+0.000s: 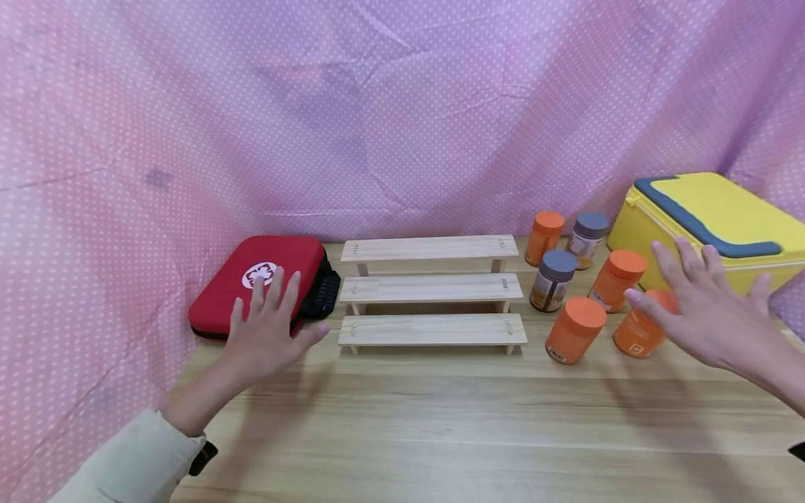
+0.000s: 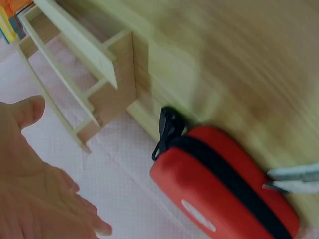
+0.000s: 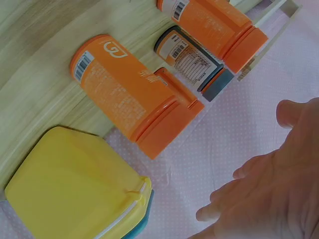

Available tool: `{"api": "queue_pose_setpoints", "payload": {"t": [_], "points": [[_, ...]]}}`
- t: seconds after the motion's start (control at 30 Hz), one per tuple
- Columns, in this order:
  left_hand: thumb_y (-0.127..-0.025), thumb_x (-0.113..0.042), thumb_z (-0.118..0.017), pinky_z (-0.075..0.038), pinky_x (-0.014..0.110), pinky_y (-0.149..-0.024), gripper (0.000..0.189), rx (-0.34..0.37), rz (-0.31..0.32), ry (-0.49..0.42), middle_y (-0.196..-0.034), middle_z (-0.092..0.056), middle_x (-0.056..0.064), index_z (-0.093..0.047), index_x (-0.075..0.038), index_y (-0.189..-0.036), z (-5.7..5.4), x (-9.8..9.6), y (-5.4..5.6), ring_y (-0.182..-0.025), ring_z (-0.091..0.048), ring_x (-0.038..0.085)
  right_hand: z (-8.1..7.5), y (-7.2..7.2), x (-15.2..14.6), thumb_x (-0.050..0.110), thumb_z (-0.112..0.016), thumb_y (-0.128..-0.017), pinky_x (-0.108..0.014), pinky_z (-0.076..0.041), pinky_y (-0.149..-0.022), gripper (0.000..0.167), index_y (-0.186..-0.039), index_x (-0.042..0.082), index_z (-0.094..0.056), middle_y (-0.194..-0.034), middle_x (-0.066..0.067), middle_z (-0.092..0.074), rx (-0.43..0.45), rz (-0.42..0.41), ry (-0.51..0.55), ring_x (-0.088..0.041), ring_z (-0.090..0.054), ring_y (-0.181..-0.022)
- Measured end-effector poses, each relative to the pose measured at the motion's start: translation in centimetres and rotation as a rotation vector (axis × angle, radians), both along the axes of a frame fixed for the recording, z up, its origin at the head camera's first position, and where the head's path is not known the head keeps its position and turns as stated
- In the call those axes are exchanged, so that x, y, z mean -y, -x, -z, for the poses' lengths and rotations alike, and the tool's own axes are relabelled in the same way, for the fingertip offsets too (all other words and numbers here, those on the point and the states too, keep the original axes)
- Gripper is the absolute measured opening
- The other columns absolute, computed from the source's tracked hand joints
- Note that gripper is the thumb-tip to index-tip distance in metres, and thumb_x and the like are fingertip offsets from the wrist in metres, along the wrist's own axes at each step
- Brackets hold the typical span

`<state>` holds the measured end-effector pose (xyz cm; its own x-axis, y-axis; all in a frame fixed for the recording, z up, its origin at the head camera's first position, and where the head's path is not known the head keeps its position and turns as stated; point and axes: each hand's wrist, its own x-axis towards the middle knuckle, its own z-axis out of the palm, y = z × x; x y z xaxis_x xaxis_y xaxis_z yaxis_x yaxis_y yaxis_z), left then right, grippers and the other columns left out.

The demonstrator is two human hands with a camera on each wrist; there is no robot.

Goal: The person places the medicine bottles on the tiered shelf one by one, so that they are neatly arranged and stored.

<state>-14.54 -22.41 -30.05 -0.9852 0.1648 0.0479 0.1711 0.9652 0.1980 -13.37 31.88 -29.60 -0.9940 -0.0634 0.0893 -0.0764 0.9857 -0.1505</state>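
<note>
My left hand [image 1: 267, 346] is raised with fingers spread, nearest the red zippered case [image 1: 283, 255] that bears a white round emblem. Over on the right, my right hand [image 1: 717, 318] is also spread, overlapping an orange jar [image 1: 638, 335] and the yellow box [image 1: 685, 234] in the head view. Neither hand holds anything. Several orange-lidded jars and two grey-lidded jars stand upright together; among them are a front orange jar [image 1: 575, 330] and a grey-lidded jar [image 1: 553, 281]. Between the hands stands a three-step wooden rack [image 1: 430, 288], its shelves bare.
A black cord [image 2: 171, 124] lies against the red case, on the side toward the rack. The yellow box has a grey-blue band on its lid. Behind everything hangs a pink dotted cloth [image 1: 402, 119]. The wooden table [image 1: 440, 426] extends toward me.
</note>
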Motion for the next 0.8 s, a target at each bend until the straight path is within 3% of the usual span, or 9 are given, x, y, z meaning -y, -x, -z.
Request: {"api": "queue_pose_setpoints", "payload": {"t": [0.1,0.2,0.33,0.5,0.6,0.67,0.73,0.8], "points": [[-0.087,-0.062,-0.055,-0.007,0.074,-0.107,0.099,-0.045,0.001,-0.054,-0.158,-0.006,0.023,-0.008,-0.007,-0.155,1.0,-0.5,0.0,-0.143,-0.003,0.045,-0.2,-0.2,-0.4,0.062,-0.035,-0.096,-0.073,0.029,-0.091,0.090,-0.152,0.012,0.015,-0.153,-0.031,0.008,-0.011,0.049,-0.036,-0.058,-0.002,-0.134],[-0.088,-0.052,-0.062,-0.020,0.072,-0.106,0.095,-0.084,0.001,-0.150,-0.156,-0.018,0.023,-0.014,-0.004,-0.153,2.2,-1.1,0.0,-0.141,-0.017,0.043,-0.3,-0.3,-1.0,0.065,-0.037,-0.094,-0.082,0.000,-0.097,0.095,-0.152,0.008,0.013,-0.149,-0.038,-0.011,-0.008,0.109,-0.048,-0.068,-0.025,-0.119],[-0.089,-0.032,-0.069,-0.031,0.062,-0.108,0.086,-0.047,0.007,-0.357,-0.150,-0.030,0.024,-0.021,0.002,-0.150,3.5,-1.8,0.3,-0.136,-0.030,0.040,0.1,-0.3,-1.8,0.063,-0.038,-0.095,-0.080,-0.028,-0.080,0.097,-0.150,0.000,0.011,-0.139,-0.044,-0.020,0.033,0.122,0.011,-0.070,-0.030,-0.109],[-0.092,-0.024,-0.067,-0.045,0.053,-0.101,0.075,0.098,-0.047,-0.547,-0.143,-0.040,0.026,-0.024,0.003,-0.148,4.6,-2.3,1.0,-0.126,-0.045,0.040,1.1,-0.2,-2.3,0.053,-0.043,-0.098,-0.077,-0.033,-0.080,0.097,-0.145,-0.010,0.015,-0.133,-0.052,-0.021,0.115,0.061,0.192,-0.068,-0.030,-0.112],[-0.093,-0.022,-0.065,-0.049,0.049,-0.097,0.073,0.186,-0.070,-0.624,-0.139,-0.046,0.026,-0.024,0.003,-0.148,5.1,-2.5,1.5,-0.122,-0.050,0.038,2.0,-0.1,-2.1,0.046,-0.051,-0.097,-0.057,-0.048,-0.064,0.086,-0.139,-0.017,-0.012,-0.113,-0.043,-0.047,0.104,0.048,0.290,-0.054,-0.051,-0.090],[-0.093,-0.017,-0.065,-0.049,0.047,-0.097,0.071,0.229,-0.069,-0.682,-0.136,-0.048,0.028,-0.025,0.005,-0.147,5.6,-2.6,1.7,-0.122,-0.051,0.038,2.7,-0.1,-1.9,0.042,-0.055,-0.096,-0.040,-0.042,-0.053,0.066,-0.122,-0.013,-0.030,-0.089,-0.028,-0.052,0.069,0.049,0.324,-0.039,-0.051,-0.072],[-0.092,-0.012,-0.065,-0.049,0.047,-0.097,0.069,0.264,-0.072,-0.730,-0.134,-0.049,0.029,-0.026,0.007,-0.146,6.0,-2.8,2.0,-0.121,-0.051,0.039,3.4,-0.1,-1.8,0.038,-0.056,-0.097,-0.031,-0.037,-0.053,0.056,-0.111,-0.011,-0.034,-0.082,-0.019,-0.049,0.036,0.047,0.359,-0.030,-0.048,-0.069],[-0.091,-0.007,-0.065,-0.050,0.046,-0.097,0.067,0.281,-0.076,-0.778,-0.131,-0.050,0.031,-0.029,0.007,-0.145,6.4,-2.8,2.1,-0.120,-0.052,0.040,3.9,-0.1,-1.8,0.035,-0.055,-0.098,-0.030,-0.040,-0.055,0.054,-0.115,-0.013,-0.037,-0.088,-0.022,-0.052,0.024,0.043,0.391,-0.032,-0.050,-0.074]]}}
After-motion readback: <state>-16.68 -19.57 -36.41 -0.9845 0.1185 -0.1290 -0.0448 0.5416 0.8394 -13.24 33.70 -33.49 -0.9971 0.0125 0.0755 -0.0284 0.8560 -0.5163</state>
